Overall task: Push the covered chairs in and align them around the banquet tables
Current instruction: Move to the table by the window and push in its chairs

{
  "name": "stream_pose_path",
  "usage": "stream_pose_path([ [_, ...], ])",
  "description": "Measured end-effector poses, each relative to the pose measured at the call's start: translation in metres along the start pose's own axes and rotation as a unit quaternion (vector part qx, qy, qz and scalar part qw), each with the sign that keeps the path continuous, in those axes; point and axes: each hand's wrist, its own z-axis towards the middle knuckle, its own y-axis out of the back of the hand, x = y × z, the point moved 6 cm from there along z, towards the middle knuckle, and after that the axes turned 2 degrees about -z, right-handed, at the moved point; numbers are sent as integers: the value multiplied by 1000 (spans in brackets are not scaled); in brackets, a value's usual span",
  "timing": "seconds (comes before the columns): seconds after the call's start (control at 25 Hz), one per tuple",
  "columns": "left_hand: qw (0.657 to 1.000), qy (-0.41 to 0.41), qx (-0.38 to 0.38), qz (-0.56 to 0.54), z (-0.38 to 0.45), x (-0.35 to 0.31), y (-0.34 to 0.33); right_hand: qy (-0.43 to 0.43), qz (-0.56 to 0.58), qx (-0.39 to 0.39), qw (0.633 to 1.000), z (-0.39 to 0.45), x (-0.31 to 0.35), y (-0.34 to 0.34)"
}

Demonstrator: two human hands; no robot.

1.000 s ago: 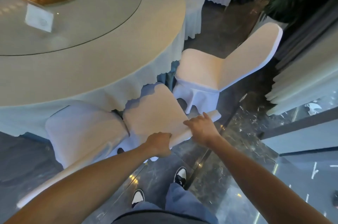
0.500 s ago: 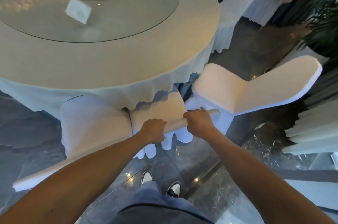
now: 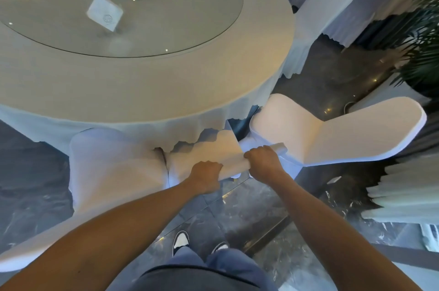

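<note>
A white covered chair (image 3: 209, 150) stands straight in front of me, its seat partly under the hanging cloth of the round banquet table (image 3: 147, 81). My left hand (image 3: 206, 173) and my right hand (image 3: 262, 160) both grip the top edge of its backrest, side by side. Another covered chair (image 3: 114, 167) sits close against it on the left, seat edge under the tablecloth. A third covered chair (image 3: 332, 131) stands to the right, angled outward with its seat front near the table skirt.
The table carries a glass turntable (image 3: 190, 17) with a card and a bronze disc. More covered chairs (image 3: 327, 5) stand at the far right, beside a potted plant (image 3: 422, 36). Pleated white fabric (image 3: 403, 195) lies low on the right. The floor is dark polished marble.
The chair in my hands has slid forward, its seat now further under the tablecloth. I have stepped closer, and the view has shifted right over the table.
</note>
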Motion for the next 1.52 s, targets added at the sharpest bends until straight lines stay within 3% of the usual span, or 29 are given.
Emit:
stream_pose_path([
  [0.32, 997, 65, -23, -21, 2, -12, -2, 39, 10, -35, 999, 6, -19, -4],
  [0.48, 991, 100, -71, -54, -21, -11, 2, 62, 31, -62, 996, 4, -16, -2],
  [0.64, 983, 134, -98, -80, -25, -11, -2, 67, 17, -40, 997, 2, -17, -2],
  [1.04, 988, 96, -108, -55, -23, -10, -1, 2, 25, -38, 999, -7, -14, 1],
  [1.28, 992, 83, -83, -51, -17, -12, 4, 18, 44, -30, 998, -7, -16, 1],
  [1.52, 992, 35, -31, -119, 24, -78, 11, 27, 152, -6, 988, -20, -78, 1],
])
